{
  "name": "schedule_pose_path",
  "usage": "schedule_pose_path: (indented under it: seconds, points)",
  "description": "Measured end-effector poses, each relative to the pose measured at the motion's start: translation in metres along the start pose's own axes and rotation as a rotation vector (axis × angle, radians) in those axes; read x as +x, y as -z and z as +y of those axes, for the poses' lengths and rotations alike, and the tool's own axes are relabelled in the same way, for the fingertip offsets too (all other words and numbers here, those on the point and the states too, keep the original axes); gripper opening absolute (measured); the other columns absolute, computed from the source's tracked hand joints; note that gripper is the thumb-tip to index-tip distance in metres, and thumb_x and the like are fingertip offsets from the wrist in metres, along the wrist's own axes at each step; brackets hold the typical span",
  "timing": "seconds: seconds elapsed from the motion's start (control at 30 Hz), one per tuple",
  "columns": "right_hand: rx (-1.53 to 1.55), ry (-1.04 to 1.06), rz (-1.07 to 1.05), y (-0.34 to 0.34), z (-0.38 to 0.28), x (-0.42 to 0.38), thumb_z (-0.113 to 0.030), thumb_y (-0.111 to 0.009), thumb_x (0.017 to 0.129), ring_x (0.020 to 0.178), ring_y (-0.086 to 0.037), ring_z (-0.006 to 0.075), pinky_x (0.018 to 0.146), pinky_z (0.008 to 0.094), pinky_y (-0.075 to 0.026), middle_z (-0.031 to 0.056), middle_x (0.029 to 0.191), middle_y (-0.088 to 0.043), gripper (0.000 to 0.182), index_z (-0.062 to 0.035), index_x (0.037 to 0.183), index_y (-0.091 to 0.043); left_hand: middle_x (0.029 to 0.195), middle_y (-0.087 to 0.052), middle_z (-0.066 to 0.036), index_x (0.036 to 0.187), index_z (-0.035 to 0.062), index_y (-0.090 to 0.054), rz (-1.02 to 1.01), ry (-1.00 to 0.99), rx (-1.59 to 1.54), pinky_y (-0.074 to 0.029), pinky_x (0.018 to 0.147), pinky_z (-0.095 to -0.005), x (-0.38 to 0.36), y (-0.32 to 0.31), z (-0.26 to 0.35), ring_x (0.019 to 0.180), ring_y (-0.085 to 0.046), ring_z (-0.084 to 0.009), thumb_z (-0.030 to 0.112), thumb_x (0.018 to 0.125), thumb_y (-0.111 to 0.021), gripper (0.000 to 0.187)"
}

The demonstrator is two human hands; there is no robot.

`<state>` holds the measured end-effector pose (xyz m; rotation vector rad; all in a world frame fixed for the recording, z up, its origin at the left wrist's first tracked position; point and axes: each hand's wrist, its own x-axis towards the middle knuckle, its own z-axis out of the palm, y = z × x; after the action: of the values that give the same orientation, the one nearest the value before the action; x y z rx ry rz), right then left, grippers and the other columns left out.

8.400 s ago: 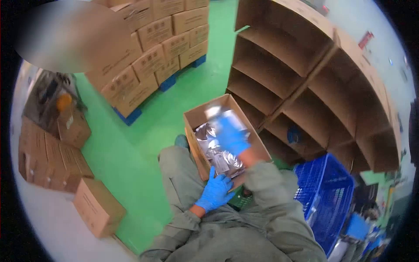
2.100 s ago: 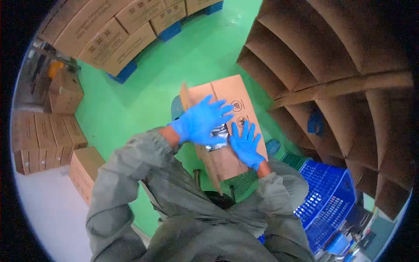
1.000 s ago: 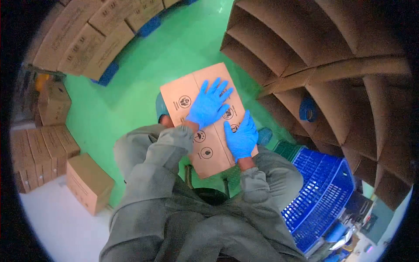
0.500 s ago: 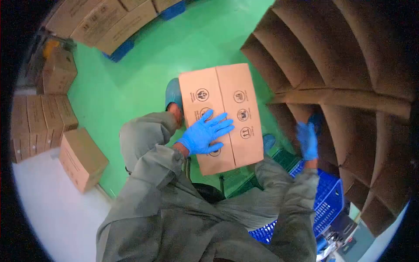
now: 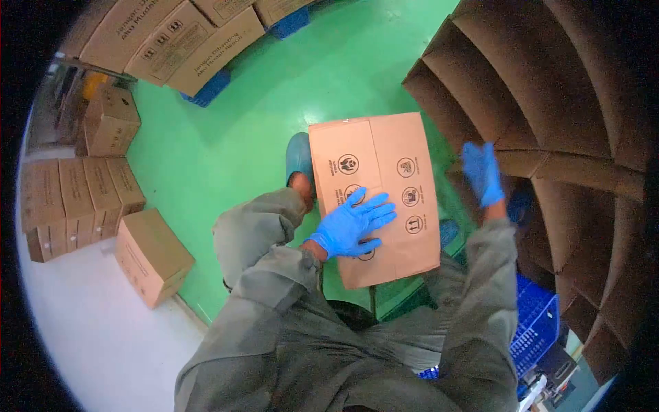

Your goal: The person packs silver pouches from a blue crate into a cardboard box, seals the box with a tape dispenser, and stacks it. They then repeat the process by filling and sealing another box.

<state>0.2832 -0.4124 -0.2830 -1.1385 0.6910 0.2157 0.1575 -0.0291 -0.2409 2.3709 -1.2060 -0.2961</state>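
Note:
A cardboard box (image 5: 391, 147) with black handling symbols rests in front of me at my knees, its flaps closed along a seam. My left hand (image 5: 353, 226), in a blue glove, lies flat on top of it with the fingers spread. To the right, my right hand (image 5: 483, 173), gloved in blue too, is raised in front of the stacked open cartons (image 5: 522, 159), apart from the box. Its fingers point up and are stretched out, with nothing seen in them. What supports the box is hidden beneath it.
A blue plastic basket (image 5: 535, 319) stands by my right leg. Printed cartons on blue pallets (image 5: 206, 89) line the far side. More boxes (image 5: 82, 206) sit at the left, with a single carton (image 5: 152, 254) nearer me. The floor (image 5: 268, 89) is green.
My right hand has moved up along the stacked cartons, from beside the basket. My left hand stays spread on the box. The whole view has shifted slightly.

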Motion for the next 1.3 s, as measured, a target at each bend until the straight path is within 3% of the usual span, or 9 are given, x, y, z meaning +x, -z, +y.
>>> schedule_pose_path:
  seconds: [0.27, 0.37, 0.5, 0.6, 0.63, 0.7, 0.8, 1.13, 1.3]
  points:
    - [0.228, -0.176, -0.396, -0.123, 0.072, -0.02, -0.034, -0.049, 0.099, 0.111, -0.053, 0.0216, 0.098, 0.0342, -0.043, 0.0103, 0.125, -0.059, 0.043, -0.0023, 0.126, -0.056, 0.149, -0.04, -0.005, 0.142, 0.0141, -0.044, -0.007, 0.029, -0.037, -0.015, 0.116, -0.0541, 0.002, 0.003, -0.001, 0.141, -0.031, -0.0263, 0.044, 0.087, -0.057, 0.064]
    - [0.035, 0.115, -0.334, -0.065, 0.09, -0.002, -0.039, -0.051, 0.097, 0.098, -0.06, 0.0214, 0.089, 0.0357, -0.048, 0.0092, 0.108, -0.067, 0.042, -0.0013, 0.113, -0.064, 0.147, -0.043, -0.005, 0.141, 0.0147, -0.046, -0.006, 0.04, -0.003, -0.014, 0.115, -0.0556, 0.013, 0.004, 0.008, 0.14, -0.033, -0.0273, 0.043, 0.086, -0.058, 0.063]
    - [-1.591, 0.112, -0.092, 0.069, 0.061, -0.039, -0.028, -0.055, 0.089, 0.073, -0.066, 0.0313, 0.069, 0.0423, -0.053, 0.0155, 0.089, -0.071, 0.029, -0.0064, 0.081, -0.073, 0.147, -0.042, -0.006, 0.142, 0.0168, -0.045, -0.018, 0.057, -0.008, -0.013, 0.115, -0.0562, 0.01, -0.003, 0.01, 0.14, -0.033, -0.0291, 0.042, 0.085, -0.061, 0.064]
    - [-2.047, 0.314, 1.087, 0.204, 0.055, -0.036, -0.024, -0.053, 0.089, 0.079, -0.067, 0.0353, 0.069, 0.0467, -0.054, 0.018, 0.092, -0.07, 0.027, -0.0051, 0.087, -0.073, 0.147, -0.042, -0.006, 0.142, 0.0168, -0.045, -0.008, 0.064, 0.002, -0.013, 0.115, -0.0561, 0.01, -0.006, 0.01, 0.14, -0.034, -0.0291, 0.041, 0.084, -0.062, 0.065]
    - [-1.377, 0.678, 1.121, 0.186, 0.02, -0.054, -0.029, -0.051, 0.093, 0.077, -0.065, 0.0381, 0.069, 0.0471, -0.054, 0.0186, 0.097, -0.069, 0.032, -0.0053, 0.096, -0.072, 0.147, -0.043, -0.005, 0.142, 0.0171, -0.045, -0.013, 0.074, -0.015, -0.015, 0.115, -0.0558, 0.01, -0.003, 0.011, 0.14, -0.034, -0.0278, 0.042, 0.084, -0.061, 0.065]
    - [-1.778, 1.06, 0.856, 0.256, 0.02, -0.013, -0.037, -0.049, 0.096, 0.081, -0.064, 0.0368, 0.075, 0.0468, -0.053, 0.0192, 0.102, -0.067, 0.039, -0.004, 0.104, -0.069, 0.147, -0.042, -0.004, 0.142, 0.0172, -0.044, -0.035, 0.083, -0.008, -0.015, 0.115, -0.0553, 0.009, -0.004, 0.006, 0.14, -0.034, -0.027, 0.043, 0.086, -0.059, 0.064]
    - [-2.629, 0.849, 0.602, 0.288, 0.015, 0.025, -0.027, -0.044, 0.097, 0.11, -0.06, 0.0278, 0.095, 0.039, -0.046, 0.0129, 0.121, -0.063, 0.037, -0.0066, 0.124, -0.061, 0.148, -0.041, -0.003, 0.143, 0.0174, -0.043, -0.011, 0.092, 0.018, -0.015, 0.115, -0.0545, -0.001, -0.003, 0.0, 0.14, -0.033, -0.0253, 0.045, 0.088, -0.055, 0.063]
    - [-0.263, 0.504, 0.655, 0.117, 0.041, -0.088, -0.033, -0.052, 0.097, 0.096, -0.06, 0.0184, 0.083, 0.0321, -0.049, 0.0072, 0.108, -0.064, 0.037, -0.0053, 0.119, -0.063, 0.15, -0.038, -0.003, 0.145, 0.016, -0.04, 0.032, 0.008, -0.011, -0.015, 0.116, -0.0539, -0.003, -0.002, 0.001, 0.142, -0.03, -0.0236, 0.041, 0.089, -0.053, 0.063]
    - [0.091, 0.408, 0.593, -0.048, 0.083, -0.264, -0.034, -0.056, 0.096, 0.088, -0.061, 0.0153, 0.077, 0.0305, -0.05, 0.0042, 0.1, -0.065, 0.036, -0.0047, 0.114, -0.065, 0.149, -0.039, -0.004, 0.143, 0.0148, -0.042, 0.091, -0.01, -0.01, -0.015, 0.116, -0.0538, -0.004, -0.006, 0.0, 0.142, -0.03, -0.025, 0.038, 0.087, -0.056, 0.062]
